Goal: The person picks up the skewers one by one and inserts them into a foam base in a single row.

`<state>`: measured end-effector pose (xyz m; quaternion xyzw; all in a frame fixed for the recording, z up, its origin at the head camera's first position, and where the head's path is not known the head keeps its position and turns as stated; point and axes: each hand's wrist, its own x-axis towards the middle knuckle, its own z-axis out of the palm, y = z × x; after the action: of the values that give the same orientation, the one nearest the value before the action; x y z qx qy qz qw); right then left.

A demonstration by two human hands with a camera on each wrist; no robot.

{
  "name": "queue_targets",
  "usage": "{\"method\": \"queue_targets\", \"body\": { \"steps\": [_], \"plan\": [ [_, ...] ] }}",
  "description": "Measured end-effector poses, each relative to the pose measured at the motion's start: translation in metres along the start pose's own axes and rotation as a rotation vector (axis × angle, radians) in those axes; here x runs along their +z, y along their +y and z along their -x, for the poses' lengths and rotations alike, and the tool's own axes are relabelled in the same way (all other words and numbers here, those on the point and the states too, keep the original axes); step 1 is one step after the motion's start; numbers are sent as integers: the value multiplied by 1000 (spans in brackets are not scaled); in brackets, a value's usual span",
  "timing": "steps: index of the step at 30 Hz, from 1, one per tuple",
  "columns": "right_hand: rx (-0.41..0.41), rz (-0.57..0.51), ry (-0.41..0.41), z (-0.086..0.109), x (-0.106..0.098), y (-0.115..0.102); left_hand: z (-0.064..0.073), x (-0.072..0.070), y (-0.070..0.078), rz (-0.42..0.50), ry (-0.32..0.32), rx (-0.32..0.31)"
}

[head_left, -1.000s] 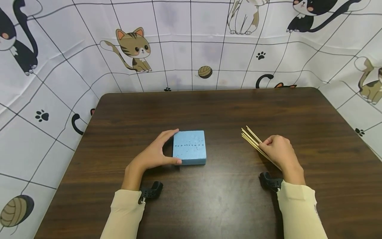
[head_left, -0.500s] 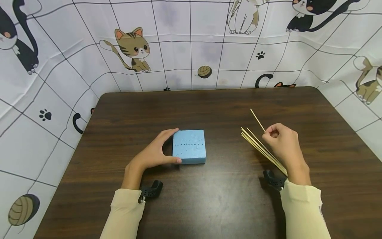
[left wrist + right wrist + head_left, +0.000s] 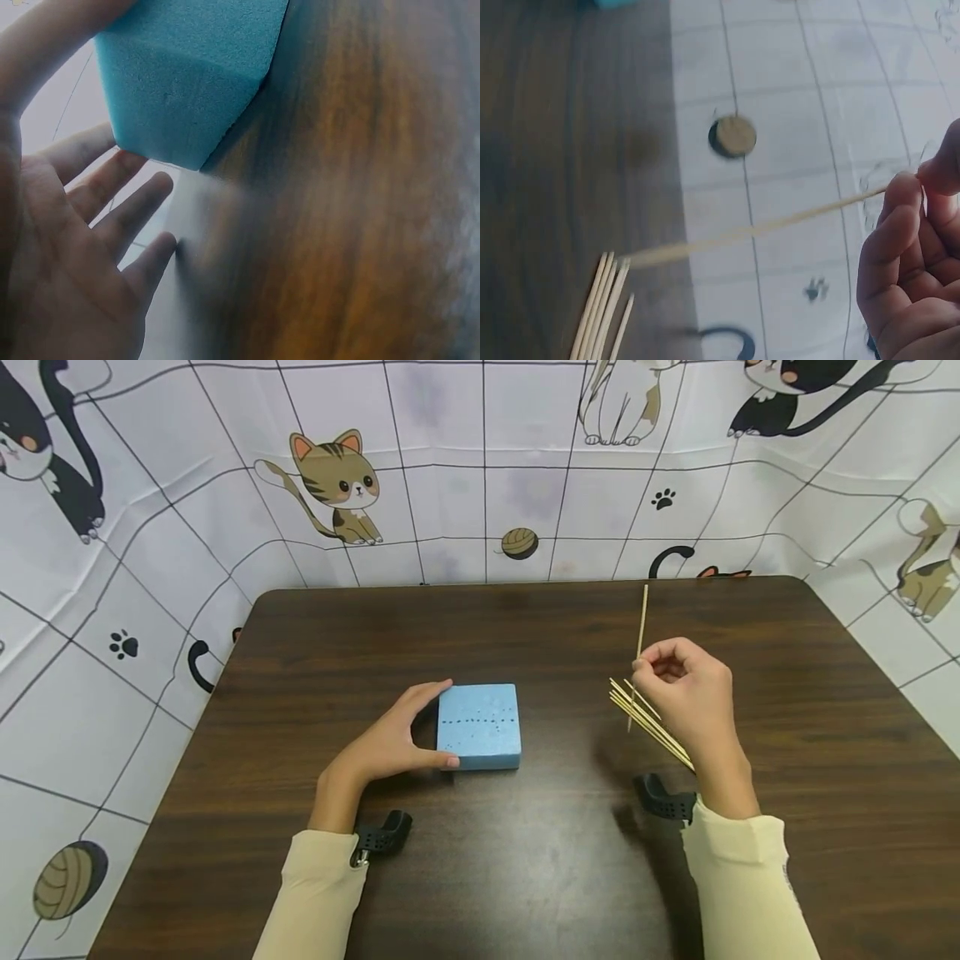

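Observation:
A light-blue foam block (image 3: 483, 706) with a row of dark dots or holes across its top lies left of the table's middle. My left hand (image 3: 382, 745) holds its left side, thumb at the near edge and index finger at the far corner. The left wrist view shows the block (image 3: 180, 90) between thumb and index finger, the other fingers spread. Thumb and fingers of my right hand (image 3: 693, 693) pinch a thin wooden skewer (image 3: 642, 618), almost upright over the table. Several similar skewers (image 3: 648, 727) lie in a loose bundle beneath that hand, partly hidden by it.
The dark wooden table (image 3: 480, 860) has rounded far corners. Behind it and along the sides hangs a white cloth (image 3: 450, 502) with grid lines and printed cats. A black wrist mount (image 3: 384, 835) sits at the left cuff, another (image 3: 663, 797) at the right.
My right hand has lifted one skewer out of the bundle, moved up and slightly left, and turned it from slanting to nearly upright. The left hand and foam block stay in place.

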<state>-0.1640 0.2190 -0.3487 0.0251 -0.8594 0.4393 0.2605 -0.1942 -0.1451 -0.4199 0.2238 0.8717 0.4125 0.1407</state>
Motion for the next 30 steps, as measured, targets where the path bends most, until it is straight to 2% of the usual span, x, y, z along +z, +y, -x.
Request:
{"method": "queue_targets", "body": {
  "steps": [10,14,19,24,30],
  "plan": [
    [-57,-384,-93,-8,38,-41,-1,-3,-3,-8,-1,19],
    [-80,-475,-137,-9,55,-56,-2,-4,-3,-9,-1,16],
    [-97,-527,-188,-8,77,-73,-3,-4,-3,-15,3,18],
    [-141,-504,-261,-4,100,-82,-4,-5,-4,-2,2,20],
    [-180,-477,-303,1,122,-87,-4,-5,-5,22,-5,17]
  ]
}}
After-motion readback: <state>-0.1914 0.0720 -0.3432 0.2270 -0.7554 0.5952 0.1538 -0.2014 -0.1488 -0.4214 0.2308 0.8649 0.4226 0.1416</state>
